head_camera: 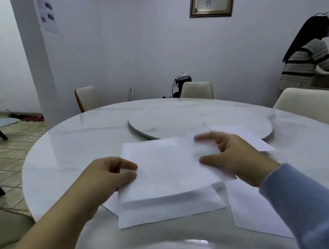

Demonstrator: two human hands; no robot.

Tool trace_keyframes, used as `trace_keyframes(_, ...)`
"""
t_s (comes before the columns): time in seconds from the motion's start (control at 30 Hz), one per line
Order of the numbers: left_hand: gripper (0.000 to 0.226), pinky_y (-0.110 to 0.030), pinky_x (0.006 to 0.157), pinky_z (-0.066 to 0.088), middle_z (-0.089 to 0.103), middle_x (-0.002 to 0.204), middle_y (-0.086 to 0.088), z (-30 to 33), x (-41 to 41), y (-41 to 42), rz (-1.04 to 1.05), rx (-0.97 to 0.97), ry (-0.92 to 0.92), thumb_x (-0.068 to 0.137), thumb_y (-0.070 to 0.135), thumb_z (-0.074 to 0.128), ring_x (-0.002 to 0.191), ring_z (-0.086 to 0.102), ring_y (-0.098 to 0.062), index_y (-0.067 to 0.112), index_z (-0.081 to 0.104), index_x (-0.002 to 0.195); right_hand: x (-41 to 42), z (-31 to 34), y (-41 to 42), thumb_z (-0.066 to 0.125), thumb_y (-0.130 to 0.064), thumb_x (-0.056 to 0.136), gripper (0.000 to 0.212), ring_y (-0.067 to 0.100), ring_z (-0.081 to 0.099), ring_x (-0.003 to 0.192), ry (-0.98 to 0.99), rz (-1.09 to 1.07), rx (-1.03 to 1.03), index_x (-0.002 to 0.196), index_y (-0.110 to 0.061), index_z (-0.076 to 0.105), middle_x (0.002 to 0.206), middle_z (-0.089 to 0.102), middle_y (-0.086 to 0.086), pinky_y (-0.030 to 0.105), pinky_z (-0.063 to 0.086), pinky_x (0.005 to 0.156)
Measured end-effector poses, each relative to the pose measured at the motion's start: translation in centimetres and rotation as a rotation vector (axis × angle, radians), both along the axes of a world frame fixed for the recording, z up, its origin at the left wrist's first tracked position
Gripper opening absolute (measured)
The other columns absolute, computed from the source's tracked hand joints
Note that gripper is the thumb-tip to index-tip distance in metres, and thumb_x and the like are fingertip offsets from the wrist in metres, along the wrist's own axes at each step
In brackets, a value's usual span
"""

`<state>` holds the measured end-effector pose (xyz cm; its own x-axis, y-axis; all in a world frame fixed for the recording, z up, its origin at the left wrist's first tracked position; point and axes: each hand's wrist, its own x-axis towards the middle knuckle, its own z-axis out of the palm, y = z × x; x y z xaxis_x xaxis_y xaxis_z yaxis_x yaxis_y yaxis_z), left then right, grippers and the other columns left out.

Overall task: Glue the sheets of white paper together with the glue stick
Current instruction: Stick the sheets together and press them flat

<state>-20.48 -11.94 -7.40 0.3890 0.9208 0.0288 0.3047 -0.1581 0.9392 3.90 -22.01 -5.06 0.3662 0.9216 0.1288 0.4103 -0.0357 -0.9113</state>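
Note:
I hold a white sheet of paper (164, 165) just above the table, between both hands. My left hand (108, 177) pinches its left edge with thumb and fingers. My right hand (236, 157) grips its right edge; a small red thing shows between its fingers, too blurred to name. Under the held sheet lies another white sheet (168, 209) flat on the table. A third sheet (254, 216) lies to the right near my blue sleeve, and another sheet (248, 135) rests partly on the turntable.
The round white marble table (71, 150) carries a raised turntable (179, 118) in its middle. Cream chairs (196, 90) stand around the far side. A person in a striped top (307, 62) works at the far right. A tiled floor lies to the left.

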Motion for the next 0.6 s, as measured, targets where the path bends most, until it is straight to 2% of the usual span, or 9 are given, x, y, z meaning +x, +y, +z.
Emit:
trace_keyframes(0.07, 0.008, -0.023, 0.063, 0.045, 0.068, 0.072, 0.001, -1.2, -0.2, 0.2, 0.001, 0.017, 0.069, 0.078, 0.014, 0.072, 0.069, 0.062, -0.017, 0.021, 0.074, 0.08, -0.1, -1.8, 0.5, 0.077, -0.012, 0.077, 0.018, 0.01, 0.064, 0.071, -0.114, -0.044, -0.129, 0.087, -0.027, 0.076, 0.087, 0.069, -0.008, 0.018, 0.049, 0.062)
trace_keyframes(0.1, 0.006, -0.022, 0.059, 0.044, 0.061, 0.063, 0.003, -1.6, -0.3, 0.2, 0.005, 0.035, 0.102, 0.076, 0.014, 0.074, 0.062, 0.058, -0.016, 0.021, 0.073, 0.077, 0.0, -2.5, 0.8, 0.077, -0.015, 0.076, 0.013, 0.01, 0.064, 0.076, -0.113, -0.056, -0.165, 0.083, -0.025, 0.077, 0.091, 0.069, -0.007, 0.018, 0.051, 0.066)
trace_keyframes(0.2, 0.005, -0.018, 0.041, 0.038, 0.043, 0.056, 0.001, -2.4, -0.4, 0.3, 0.022, 0.072, 0.17, 0.074, 0.015, 0.076, 0.05, 0.046, -0.014, 0.018, 0.072, 0.075, 0.2, -3.3, 1.3, 0.078, -0.013, 0.075, 0.013, 0.013, 0.068, 0.083, -0.058, -0.056, -0.225, 0.085, -0.023, 0.077, 0.096, 0.071, -0.001, 0.025, 0.056, 0.08)
trace_keyframes(0.33, 0.006, -0.012, 0.038, 0.034, 0.045, 0.057, 0.002, -3.0, -0.5, 0.5, 0.004, 0.164, 0.252, 0.074, 0.019, 0.075, 0.042, 0.044, -0.007, 0.022, 0.07, 0.074, 0.5, -3.6, 1.4, 0.08, -0.015, 0.073, 0.019, 0.01, 0.066, 0.088, -0.162, -0.012, -0.321, 0.088, -0.026, 0.077, 0.1, 0.069, -0.004, 0.025, 0.053, 0.087)
trace_keyframes(0.4, 0.007, -0.01, 0.038, 0.034, 0.046, 0.057, 0.003, -3.3, -0.6, 0.7, 0.005, 0.199, 0.275, 0.074, 0.02, 0.075, 0.039, 0.045, -0.005, 0.024, 0.069, 0.073, 0.5, -3.7, 1.4, 0.08, -0.016, 0.073, 0.02, 0.008, 0.062, 0.085, -0.213, -0.007, -0.339, 0.089, -0.029, 0.076, 0.098, 0.065, -0.005, 0.021, 0.051, 0.083)
trace_keyframes(0.53, 0.008, -0.014, 0.043, 0.037, 0.049, 0.059, 0.003, -3.7, -0.6, 0.8, 0.007, 0.246, 0.325, 0.073, 0.024, 0.076, 0.048, 0.049, -0.009, 0.027, 0.068, 0.073, 0.5, -3.8, 1.6, 0.078, -0.02, 0.076, 0.023, 0.002, 0.05, 0.071, -0.329, -0.003, -0.33, 0.096, -0.029, 0.074, 0.081, 0.052, -0.012, 0.012, 0.039, 0.062)
trace_keyframes(0.6, 0.009, -0.015, 0.047, 0.036, 0.05, 0.06, 0.003, -3.8, -0.6, 0.9, -0.001, 0.276, 0.351, 0.072, 0.026, 0.076, 0.051, 0.048, -0.01, 0.029, 0.068, 0.072, 0.6, -4.0, 1.6, 0.078, -0.021, 0.076, 0.023, 0.001, 0.049, 0.07, -0.357, 0.0, -0.332, 0.097, -0.029, 0.074, 0.08, 0.05, -0.014, 0.011, 0.035, 0.059)
